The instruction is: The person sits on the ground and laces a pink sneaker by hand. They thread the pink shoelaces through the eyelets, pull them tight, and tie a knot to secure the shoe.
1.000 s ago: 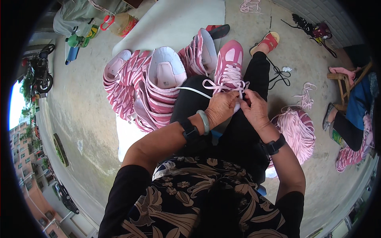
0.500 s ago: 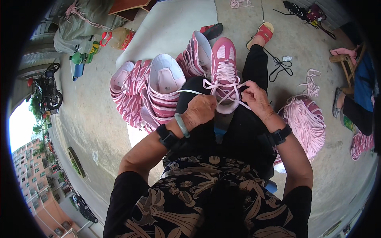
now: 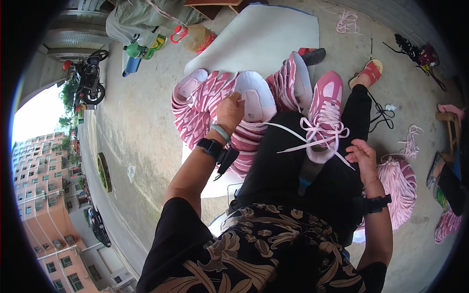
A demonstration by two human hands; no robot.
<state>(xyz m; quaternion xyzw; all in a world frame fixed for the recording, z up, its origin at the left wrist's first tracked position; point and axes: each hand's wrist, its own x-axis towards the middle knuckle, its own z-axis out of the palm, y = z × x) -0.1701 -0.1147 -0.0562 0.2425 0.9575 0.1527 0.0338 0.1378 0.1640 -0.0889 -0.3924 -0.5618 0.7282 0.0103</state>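
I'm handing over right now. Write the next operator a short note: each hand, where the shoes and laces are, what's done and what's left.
Left hand: stretched out to the pile of pink and white shoes, fingers on the top one; grip cannot be told.
Right hand: beside the laced pink shoe on the lap, at its loose lace ends; whether it pinches one cannot be told.
Done: the lap shoe is threaded with pale lace, its ends lying loose across the black trousers.
Left: the piled shoes show no laces. A bundle of pink laces lies on the ground by the right knee.
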